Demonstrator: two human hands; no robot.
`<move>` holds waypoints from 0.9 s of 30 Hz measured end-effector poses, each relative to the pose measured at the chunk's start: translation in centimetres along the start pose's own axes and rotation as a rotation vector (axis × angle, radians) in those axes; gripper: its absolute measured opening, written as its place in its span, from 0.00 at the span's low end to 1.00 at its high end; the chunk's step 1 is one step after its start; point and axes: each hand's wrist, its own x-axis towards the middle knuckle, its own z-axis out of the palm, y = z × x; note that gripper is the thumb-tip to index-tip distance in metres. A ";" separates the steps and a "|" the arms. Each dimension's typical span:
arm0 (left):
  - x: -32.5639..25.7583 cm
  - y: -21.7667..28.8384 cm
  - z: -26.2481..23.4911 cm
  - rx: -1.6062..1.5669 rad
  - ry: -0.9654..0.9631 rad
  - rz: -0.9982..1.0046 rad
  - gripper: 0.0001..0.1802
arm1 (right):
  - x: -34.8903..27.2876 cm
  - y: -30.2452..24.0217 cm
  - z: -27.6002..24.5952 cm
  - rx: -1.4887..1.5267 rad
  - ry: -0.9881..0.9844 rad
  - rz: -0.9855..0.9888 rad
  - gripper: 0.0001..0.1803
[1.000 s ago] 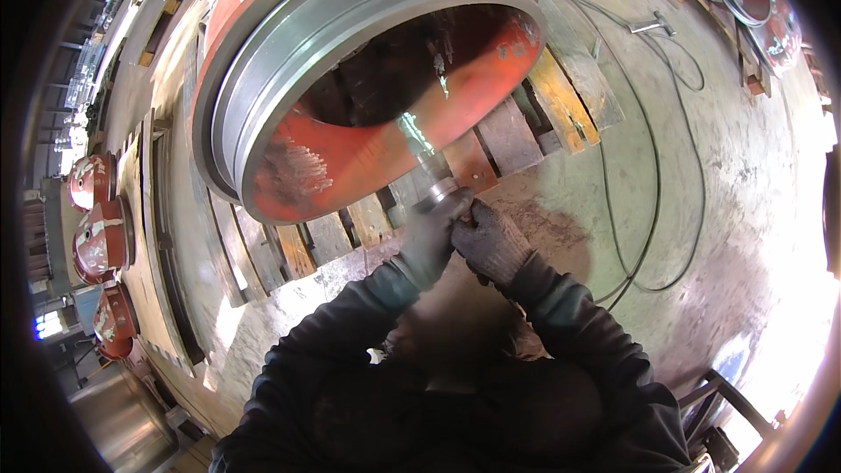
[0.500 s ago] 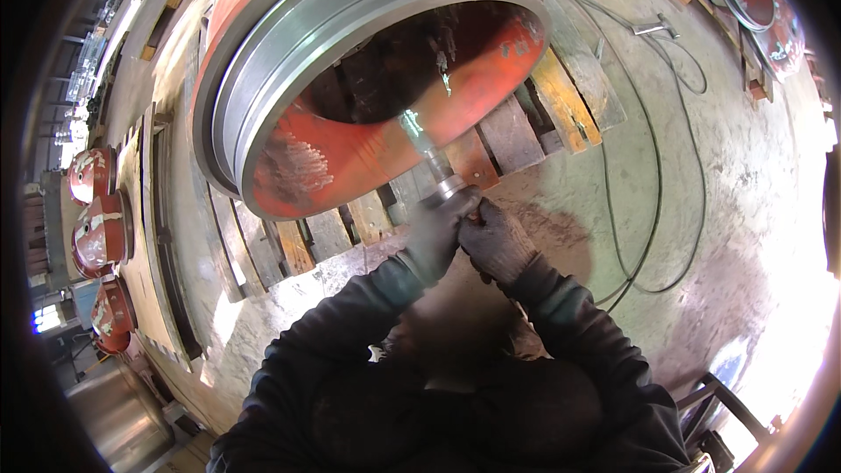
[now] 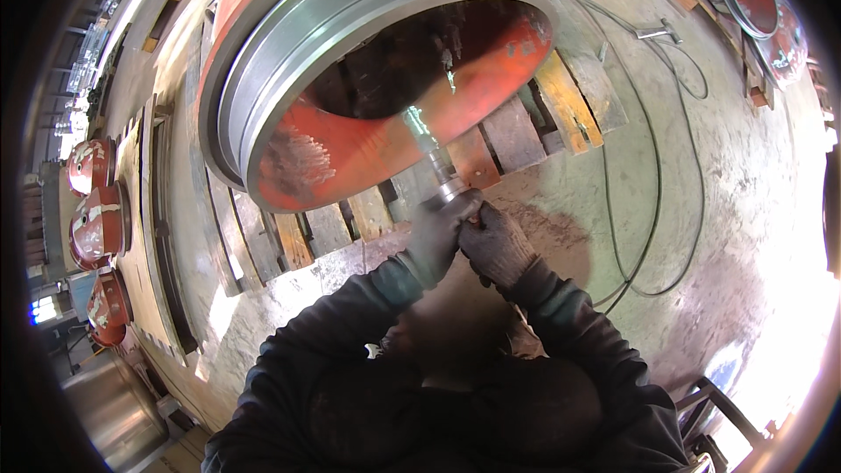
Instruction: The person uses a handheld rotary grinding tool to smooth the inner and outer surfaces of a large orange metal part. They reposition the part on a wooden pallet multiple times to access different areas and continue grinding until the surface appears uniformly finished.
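3 red domed parts stand at the far left beside a long pale board, set out in a row, perhaps to keep them apart and within reach. In front of the person, a large red drum with a grey ringed rim rests on a slatted pallet, likely to lift it off the floor; its open mouth faces the person, which gives the hands access to the inner wall.

The gloved left grip is closed around the metal hand tool just behind its collar, apparently to steady the front, whose tip points into the drum; whether the tip touches the wall cannot be told. The gloved right grip is curled shut against it, seemingly clamped on the tool's rear end, though the contact is mostly hidden. Both dark-sleeved forearms slant inward, so the 2 fists meet ahead of the body. Farther right, a dark cable loops over the floor.
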 end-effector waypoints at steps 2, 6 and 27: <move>0.0 0.1 -0.2 -0.045 0.007 0.006 0.36 | 0.0 0.0 0.1 0.004 -0.011 0.002 0.17; 0.0 0.6 -0.6 -0.074 -0.013 -0.028 0.35 | 0.3 0.4 0.2 -0.026 -0.005 -0.012 0.18; 0.2 0.8 -0.5 -0.054 0.044 0.136 0.39 | -0.4 0.2 0.7 0.025 0.015 -0.016 0.09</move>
